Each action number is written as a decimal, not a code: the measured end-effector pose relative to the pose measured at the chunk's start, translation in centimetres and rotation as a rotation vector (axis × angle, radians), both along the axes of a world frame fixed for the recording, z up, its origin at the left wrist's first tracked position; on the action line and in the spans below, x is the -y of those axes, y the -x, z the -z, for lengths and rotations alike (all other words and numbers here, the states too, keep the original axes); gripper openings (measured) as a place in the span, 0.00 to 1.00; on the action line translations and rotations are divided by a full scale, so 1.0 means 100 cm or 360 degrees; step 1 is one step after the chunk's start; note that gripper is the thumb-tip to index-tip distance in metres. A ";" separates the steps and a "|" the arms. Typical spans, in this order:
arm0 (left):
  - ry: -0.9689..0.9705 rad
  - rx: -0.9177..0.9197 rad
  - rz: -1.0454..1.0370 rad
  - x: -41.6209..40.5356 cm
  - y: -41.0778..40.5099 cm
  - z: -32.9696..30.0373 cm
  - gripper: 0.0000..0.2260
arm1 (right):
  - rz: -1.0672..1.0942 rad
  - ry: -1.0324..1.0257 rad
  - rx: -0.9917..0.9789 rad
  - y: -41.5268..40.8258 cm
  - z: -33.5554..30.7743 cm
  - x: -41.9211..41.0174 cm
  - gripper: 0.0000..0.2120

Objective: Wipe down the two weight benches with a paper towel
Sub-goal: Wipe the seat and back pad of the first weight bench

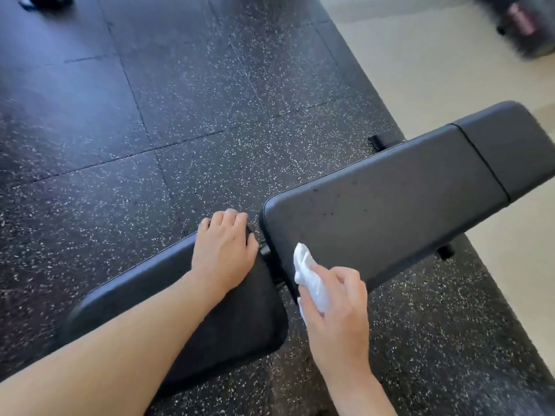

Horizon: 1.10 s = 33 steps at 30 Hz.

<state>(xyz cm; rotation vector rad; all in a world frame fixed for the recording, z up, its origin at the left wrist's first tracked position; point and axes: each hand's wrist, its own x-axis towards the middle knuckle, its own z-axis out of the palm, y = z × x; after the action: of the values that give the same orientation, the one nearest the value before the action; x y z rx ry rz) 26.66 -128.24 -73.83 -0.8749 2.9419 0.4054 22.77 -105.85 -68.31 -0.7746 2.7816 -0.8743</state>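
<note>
A black padded weight bench runs diagonally through the view. Its long back pad (390,199) carries small dark specks, and its shorter seat pad (228,319) lies near me. My left hand (223,250) rests on the far corner of the seat pad, fingers bent over its edge. My right hand (336,313) grips a crumpled white paper towel (306,271) at the near corner of the back pad, next to the gap between the pads. A further pad section (516,145) continues at the right. Only this one bench is in view.
Black rubber floor tiles (150,115) with white flecks lie under the bench. A pale floor (420,70) begins at the right. A dark blurred object (525,22) stands at the top right, and a shoe (45,0) shows at the top left.
</note>
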 end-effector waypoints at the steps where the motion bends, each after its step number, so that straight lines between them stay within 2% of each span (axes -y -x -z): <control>1: 0.0015 -0.0048 -0.0062 -0.002 0.001 0.005 0.15 | -0.0064 -0.0041 -0.0033 0.005 0.006 -0.008 0.20; 5: 0.0043 -0.0208 -0.0139 -0.005 -0.001 0.013 0.15 | -0.0373 -0.0266 -0.0281 0.012 0.038 -0.021 0.26; 9: 0.0075 -0.0176 -0.0126 -0.003 0.001 0.014 0.14 | -0.0353 -0.0276 -0.0483 0.015 0.059 -0.012 0.20; 14: 0.0094 -0.0237 -0.0151 -0.004 0.000 0.019 0.13 | -0.0397 -0.0177 -0.0616 0.045 0.064 0.042 0.13; 19: 0.0120 -0.0256 -0.0147 -0.004 0.000 0.018 0.08 | -0.0367 -0.0195 -0.0598 0.075 0.060 0.122 0.13; 22: 0.0128 -0.0218 -0.0158 -0.004 0.000 0.018 0.09 | -0.0339 -0.0192 -0.0570 0.084 0.056 0.140 0.12; 25: 0.0118 -0.0219 -0.0147 -0.004 0.000 0.018 0.10 | -0.0349 -0.0172 -0.0561 0.077 0.055 0.110 0.12; 30: 0.0106 -0.0244 -0.0144 -0.005 -0.001 0.017 0.12 | -0.0295 -0.0116 -0.0500 0.048 0.061 0.016 0.16; 33: 0.0117 -0.0257 -0.0150 -0.005 -0.001 0.018 0.11 | -0.0334 -0.0055 -0.0484 0.041 0.064 -0.004 0.16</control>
<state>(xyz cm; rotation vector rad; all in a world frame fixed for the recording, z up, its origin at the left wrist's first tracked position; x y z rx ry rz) 26.78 -127.75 -75.67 -1.0404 3.0885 0.3922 18.63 -105.49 -74.74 -1.2620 2.8825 -0.7215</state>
